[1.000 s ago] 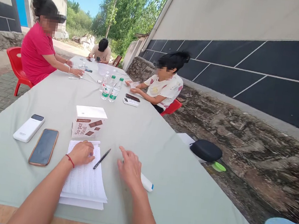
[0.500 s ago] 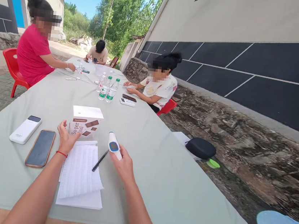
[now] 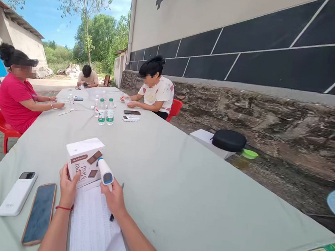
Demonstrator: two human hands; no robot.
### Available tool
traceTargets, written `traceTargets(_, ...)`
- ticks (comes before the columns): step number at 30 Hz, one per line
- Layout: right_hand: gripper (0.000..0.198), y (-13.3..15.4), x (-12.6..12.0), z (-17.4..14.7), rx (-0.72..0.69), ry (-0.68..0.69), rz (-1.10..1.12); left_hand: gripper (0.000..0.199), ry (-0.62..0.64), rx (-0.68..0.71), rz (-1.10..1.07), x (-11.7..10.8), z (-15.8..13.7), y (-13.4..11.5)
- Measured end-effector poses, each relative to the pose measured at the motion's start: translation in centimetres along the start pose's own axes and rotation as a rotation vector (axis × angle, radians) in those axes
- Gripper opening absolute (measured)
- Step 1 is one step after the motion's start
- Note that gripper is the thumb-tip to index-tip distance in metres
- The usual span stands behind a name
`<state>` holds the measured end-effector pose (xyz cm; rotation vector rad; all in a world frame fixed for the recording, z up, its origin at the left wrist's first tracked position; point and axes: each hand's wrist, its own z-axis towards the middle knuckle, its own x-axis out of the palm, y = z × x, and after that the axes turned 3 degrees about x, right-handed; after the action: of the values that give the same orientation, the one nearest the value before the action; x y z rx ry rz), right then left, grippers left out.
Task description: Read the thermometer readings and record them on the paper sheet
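Observation:
My left hand is closed around the left side of a white box with brown lettering and pictures of chocolate pieces, thumb on its front. In my right hand is a white and blue infrared thermometer. Its front end points at the box's right part, in front of the printed face; whether they touch I cannot tell. Below both hands lie printed sheets of paper. A black pen is partly hidden under my right hand and wrist.
To the left lie a white power bank and a smartphone. Water bottles stand farther along the table. Several people sit around it, one in a pink shirt. A black case rests on a white box off the right side.
My left hand has gone from beside the box to gripping it, and the box is now tilted. My right hand has brought the thermometer leftward, up to the box. The view has swung right.

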<state>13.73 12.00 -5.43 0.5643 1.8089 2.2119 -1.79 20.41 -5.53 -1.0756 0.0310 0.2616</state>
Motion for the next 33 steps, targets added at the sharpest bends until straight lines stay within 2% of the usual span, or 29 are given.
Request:
traceTargets(5, 0.019, 1.3, 0.0, -1.1, -0.015, 0.013, 0.013, 0.058, 0.059, 0.078, 0.081, -0.2, -0.4, -1.9)
traceTargets(10, 0.020, 1.3, -0.1, -1.1, -0.017, 0.041, -0.004, 0.053, 0.156, 0.031, 0.111, 0.2, -0.6, -1.6)
traceTargets(16, 0.021, 1.5, -0.3, -1.2, 0.020, 0.057, 0.018, 0.052, 0.150, 0.057, 0.126, 0.2, -0.8, -1.8)
traceTargets(27, 0.026, 2.8, -1.3, -1.7, 0.069, 0.076, -0.092, 0.051, 0.188, 0.103, 0.179, 0.2, -1.1, -2.3)
traceTargets(33, 0.023, 2.9, -1.2, -1.9, 0.044, 0.051, -0.111, 0.051, 0.192, 0.110, 0.181, 0.2, -1.1, -2.4)
